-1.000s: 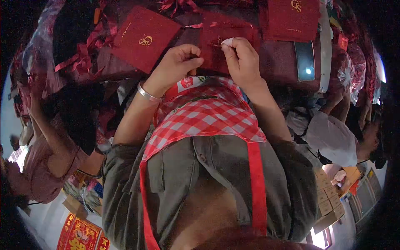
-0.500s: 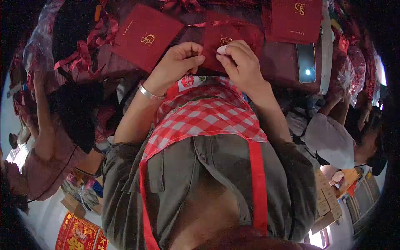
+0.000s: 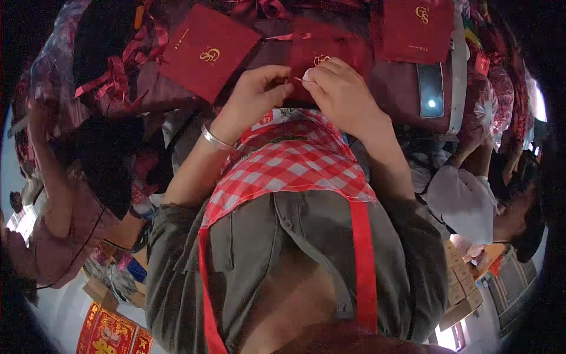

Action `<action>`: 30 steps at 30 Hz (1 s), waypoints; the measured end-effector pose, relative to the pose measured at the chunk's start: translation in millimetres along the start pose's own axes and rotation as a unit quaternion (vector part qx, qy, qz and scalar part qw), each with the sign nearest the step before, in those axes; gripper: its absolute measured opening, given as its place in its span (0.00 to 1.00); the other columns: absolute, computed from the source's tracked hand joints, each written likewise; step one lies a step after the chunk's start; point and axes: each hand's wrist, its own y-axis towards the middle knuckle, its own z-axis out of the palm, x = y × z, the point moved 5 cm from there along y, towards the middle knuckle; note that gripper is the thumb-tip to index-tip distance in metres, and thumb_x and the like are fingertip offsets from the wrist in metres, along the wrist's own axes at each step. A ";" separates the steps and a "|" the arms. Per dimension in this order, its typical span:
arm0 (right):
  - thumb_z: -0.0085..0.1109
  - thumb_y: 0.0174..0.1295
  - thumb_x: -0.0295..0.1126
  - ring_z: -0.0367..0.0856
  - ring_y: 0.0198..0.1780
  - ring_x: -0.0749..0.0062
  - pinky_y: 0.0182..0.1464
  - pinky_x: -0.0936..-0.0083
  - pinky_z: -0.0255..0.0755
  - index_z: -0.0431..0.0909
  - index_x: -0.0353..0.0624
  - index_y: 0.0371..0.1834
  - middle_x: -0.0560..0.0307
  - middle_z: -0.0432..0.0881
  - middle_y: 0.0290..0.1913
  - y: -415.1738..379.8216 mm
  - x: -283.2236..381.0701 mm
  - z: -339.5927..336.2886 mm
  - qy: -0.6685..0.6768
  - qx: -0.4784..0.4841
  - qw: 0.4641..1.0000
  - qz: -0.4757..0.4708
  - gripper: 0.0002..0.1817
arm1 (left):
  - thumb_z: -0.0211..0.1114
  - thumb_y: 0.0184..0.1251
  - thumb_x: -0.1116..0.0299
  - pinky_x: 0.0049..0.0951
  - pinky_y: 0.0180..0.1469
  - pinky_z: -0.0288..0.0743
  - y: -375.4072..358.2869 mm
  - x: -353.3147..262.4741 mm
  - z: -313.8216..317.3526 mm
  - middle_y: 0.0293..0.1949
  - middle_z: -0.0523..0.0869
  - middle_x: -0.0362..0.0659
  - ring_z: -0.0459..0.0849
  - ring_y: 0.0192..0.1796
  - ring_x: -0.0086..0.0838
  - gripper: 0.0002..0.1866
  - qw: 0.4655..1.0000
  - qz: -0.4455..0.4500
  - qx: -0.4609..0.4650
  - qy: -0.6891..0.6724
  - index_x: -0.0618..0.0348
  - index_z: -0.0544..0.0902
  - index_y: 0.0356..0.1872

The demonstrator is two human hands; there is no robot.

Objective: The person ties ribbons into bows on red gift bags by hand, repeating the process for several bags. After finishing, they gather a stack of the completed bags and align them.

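Maroon material covered the worktop [image 3: 398,91]. A flat, dark-red fabric piece [image 3: 333,46] with gold lettering lay there, partly behind the right hand [image 3: 346,97]. The left hand [image 3: 252,97] curled just beside, its grip unclear; the right apparently pinched a thin reddish strand [image 3: 299,79] between them. Delicate fingertip work seemed in hand, calling next for a steady pinch.

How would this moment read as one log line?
left hand: curled, silver bangle on wrist | right hand: white finger wrap | thin strand: between hands, holder unclear | gold-marked red piece: behind hands | phone: far right
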 end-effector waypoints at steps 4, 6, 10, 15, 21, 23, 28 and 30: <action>0.53 0.60 0.30 0.74 0.37 0.48 0.39 0.58 0.69 0.74 0.36 0.32 0.46 0.76 0.31 4.3 -0.1 -1.1 -0.001 0.000 1.000 0.012 0.08 | 0.64 0.61 0.75 0.17 0.29 0.71 -2.3 -3.5 0.9 0.30 0.81 0.34 0.75 0.28 0.14 0.13 1.000 0.014 -0.001 0.023 0.65 0.80 0.47; 0.53 0.60 0.31 0.74 0.38 0.47 0.41 0.59 0.69 0.74 0.36 0.32 0.45 0.77 0.32 4.4 -4.8 -0.2 -0.017 0.070 0.996 0.045 0.08 | 0.64 0.60 0.75 0.17 0.29 0.71 -3.5 -1.6 -0.2 0.30 0.81 0.33 0.75 0.28 0.14 0.13 1.000 0.008 -0.009 0.020 0.65 0.80 0.46; 0.53 0.61 0.32 0.74 0.39 0.47 0.41 0.58 0.69 0.74 0.36 0.32 0.44 0.77 0.32 2.1 -4.1 -0.5 -0.012 0.094 0.995 0.011 0.08 | 0.63 0.61 0.76 0.17 0.30 0.70 -4.4 -2.5 1.9 0.30 0.80 0.32 0.75 0.29 0.13 0.10 0.999 0.016 -0.010 -0.036 0.64 0.80 0.44; 0.53 0.61 0.32 0.75 0.39 0.47 0.41 0.58 0.69 0.74 0.36 0.33 0.44 0.77 0.33 2.4 -4.4 -0.1 0.015 0.070 0.997 0.038 0.09 | 0.63 0.61 0.76 0.16 0.30 0.69 -4.8 -2.8 -0.4 0.29 0.78 0.31 0.73 0.29 0.12 0.05 1.000 0.014 0.000 -0.011 0.63 0.79 0.37; 0.54 0.61 0.31 0.75 0.38 0.48 0.39 0.60 0.69 0.73 0.35 0.33 0.45 0.77 0.32 2.4 -1.8 -1.5 0.029 0.050 0.998 0.016 0.08 | 0.63 0.61 0.75 0.15 0.30 0.68 -1.6 2.3 -1.7 0.28 0.77 0.30 0.72 0.29 0.12 0.04 0.998 0.019 0.026 -0.053 0.61 0.78 0.36; 0.54 0.61 0.30 0.74 0.37 0.49 0.39 0.61 0.69 0.73 0.35 0.32 0.45 0.77 0.32 1.3 -2.7 -0.3 0.029 0.046 0.998 0.015 0.08 | 0.63 0.61 0.75 0.15 0.30 0.67 -0.6 2.5 -2.8 0.28 0.77 0.30 0.72 0.28 0.11 0.04 0.999 -0.001 0.016 -0.035 0.60 0.79 0.36; 0.54 0.61 0.30 0.74 0.36 0.49 0.38 0.62 0.69 0.73 0.36 0.32 0.47 0.76 0.30 0.2 -4.6 0.9 0.032 0.028 0.999 0.013 0.07 | 0.63 0.62 0.75 0.15 0.30 0.68 0.5 3.9 -3.5 0.28 0.78 0.30 0.72 0.28 0.12 0.05 0.997 -0.002 0.036 -0.073 0.60 0.79 0.38; 0.54 0.61 0.30 0.74 0.36 0.49 0.38 0.62 0.68 0.72 0.36 0.32 0.47 0.76 0.30 0.9 -4.7 -0.7 0.044 0.031 0.998 0.027 0.07 | 0.63 0.62 0.75 0.15 0.30 0.68 0.4 3.6 -2.9 0.29 0.78 0.30 0.72 0.28 0.12 0.06 0.996 -0.003 0.036 -0.086 0.60 0.79 0.39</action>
